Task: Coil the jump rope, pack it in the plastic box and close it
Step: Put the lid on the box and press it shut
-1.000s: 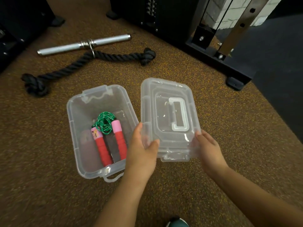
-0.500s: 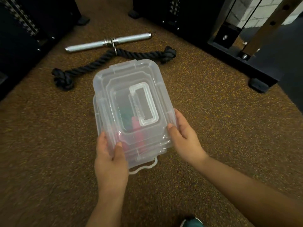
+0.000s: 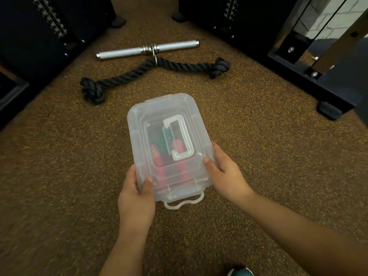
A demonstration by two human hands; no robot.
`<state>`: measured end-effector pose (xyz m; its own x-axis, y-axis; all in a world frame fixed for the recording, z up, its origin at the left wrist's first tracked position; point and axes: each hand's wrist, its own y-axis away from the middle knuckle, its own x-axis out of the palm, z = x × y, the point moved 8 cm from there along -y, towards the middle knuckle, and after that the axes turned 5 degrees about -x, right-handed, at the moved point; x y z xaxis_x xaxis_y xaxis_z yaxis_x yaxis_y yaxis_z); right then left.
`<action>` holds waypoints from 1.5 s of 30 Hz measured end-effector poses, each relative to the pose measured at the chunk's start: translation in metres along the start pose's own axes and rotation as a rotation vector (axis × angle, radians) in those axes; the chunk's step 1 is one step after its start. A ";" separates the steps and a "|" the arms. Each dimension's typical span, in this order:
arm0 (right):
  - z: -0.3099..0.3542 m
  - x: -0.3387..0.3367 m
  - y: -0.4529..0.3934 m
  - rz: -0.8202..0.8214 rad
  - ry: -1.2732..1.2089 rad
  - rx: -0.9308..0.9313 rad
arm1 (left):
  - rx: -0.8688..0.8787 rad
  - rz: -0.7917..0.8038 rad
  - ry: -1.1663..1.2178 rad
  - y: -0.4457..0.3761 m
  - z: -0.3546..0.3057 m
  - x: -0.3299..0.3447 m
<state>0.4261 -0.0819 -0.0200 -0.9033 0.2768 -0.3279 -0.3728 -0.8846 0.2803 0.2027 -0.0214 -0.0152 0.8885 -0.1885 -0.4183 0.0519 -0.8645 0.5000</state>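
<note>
Lid (image 3: 157,116) now on box (image 3: 201,177), both hands gripping it over speckled gym floor (image 3: 59,156).

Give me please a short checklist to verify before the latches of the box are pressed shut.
1. Jump rope inside the box: ok, seen through the plastic.
2. Lid covers the box: ok.
3. Lid seated flat all around: cannot tell.
4. Near latch snapped: not ok, it sticks outward.
5. Left hand and right hand hold both sides: ok.
</note>
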 end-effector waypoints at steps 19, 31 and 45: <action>-0.013 0.001 -0.004 0.028 -0.192 0.086 | -0.246 0.103 0.025 -0.009 0.005 -0.004; -0.058 0.034 0.038 0.062 -0.559 0.489 | 0.639 0.230 -0.896 0.038 -0.018 0.053; -0.013 0.008 0.062 0.111 0.293 -0.027 | 0.675 0.175 -0.931 0.035 -0.032 0.051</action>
<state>0.3986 -0.1396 -0.0173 -0.8373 0.0614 -0.5433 -0.2659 -0.9139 0.3066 0.2646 -0.0467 0.0049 0.1669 -0.3572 -0.9190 -0.5408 -0.8125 0.2176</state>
